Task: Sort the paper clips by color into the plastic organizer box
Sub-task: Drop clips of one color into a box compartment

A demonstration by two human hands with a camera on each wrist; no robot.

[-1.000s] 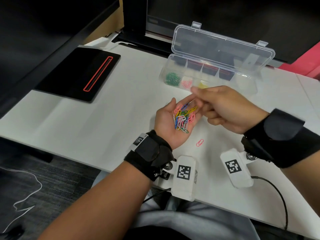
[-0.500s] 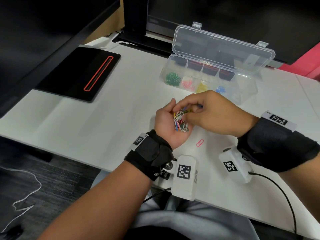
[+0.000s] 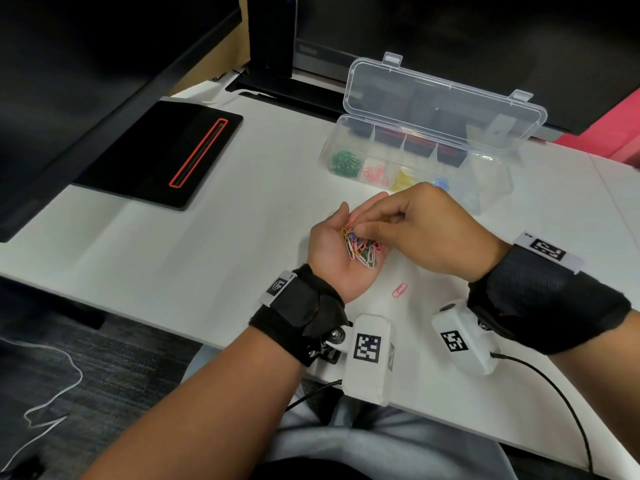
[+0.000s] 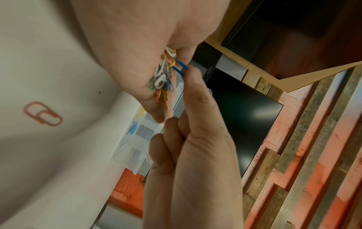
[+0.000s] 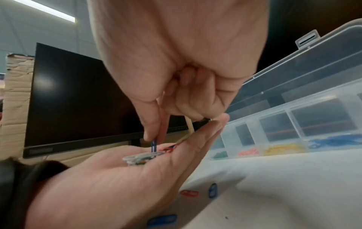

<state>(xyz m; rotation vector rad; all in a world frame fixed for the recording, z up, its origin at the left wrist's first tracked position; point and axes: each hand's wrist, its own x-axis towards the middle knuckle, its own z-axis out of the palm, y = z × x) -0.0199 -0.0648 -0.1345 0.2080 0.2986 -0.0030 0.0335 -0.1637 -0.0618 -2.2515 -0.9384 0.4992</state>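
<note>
My left hand lies palm up over the white table and carries a pile of mixed coloured paper clips. Above the pile, my right hand pinches a blue clip between thumb and forefinger, and the clip stands upright out of the heap. The clear organizer box stands open behind the hands. From left to right its compartments hold green clips, pink clips, yellow clips and blue clips. A loose pink clip lies on the table under my wrists.
A black pad with a red slot lies at the left of the table. A monitor stand and dark screens stand behind the box. In the right wrist view, a red clip and a blue clip lie on the table beneath my left hand.
My right hand turned over and dipped its fingertips into the pile, where it now pinches a blue clip. My left hand stayed where it was.
</note>
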